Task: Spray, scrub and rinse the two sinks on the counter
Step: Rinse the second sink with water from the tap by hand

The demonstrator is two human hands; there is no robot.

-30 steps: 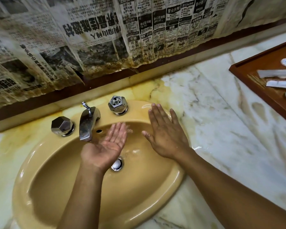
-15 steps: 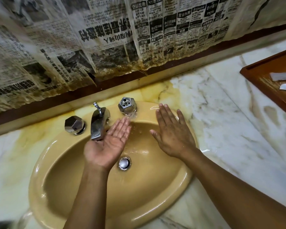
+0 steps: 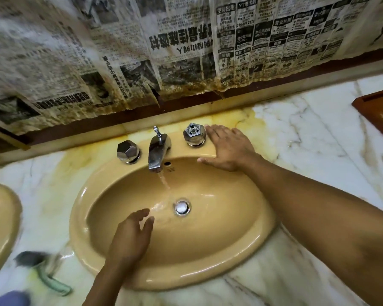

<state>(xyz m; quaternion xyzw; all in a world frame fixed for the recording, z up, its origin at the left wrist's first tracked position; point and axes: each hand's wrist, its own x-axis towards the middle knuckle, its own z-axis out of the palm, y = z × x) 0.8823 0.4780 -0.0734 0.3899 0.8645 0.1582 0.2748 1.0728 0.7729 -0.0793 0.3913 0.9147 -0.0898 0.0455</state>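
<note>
Meanwhile sink (image 3: 248,230) lies under left hand (image 3: 128,237), right hand (image 3: 228,149).

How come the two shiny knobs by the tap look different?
The left knob has a closed faceted top; the right knob is open on top, showing its insides. The right hand lies beside the right knob; none is near the left knob. Both are shiny metal.

L hand (image 3: 131,235) dropped from under spout (image 3: 156,151) to low in basin (image 3: 219,228); R hand (image 3: 228,149) slid up beside R tap knob (image 3: 194,134); water (image 3: 165,184) now falls free.
</note>
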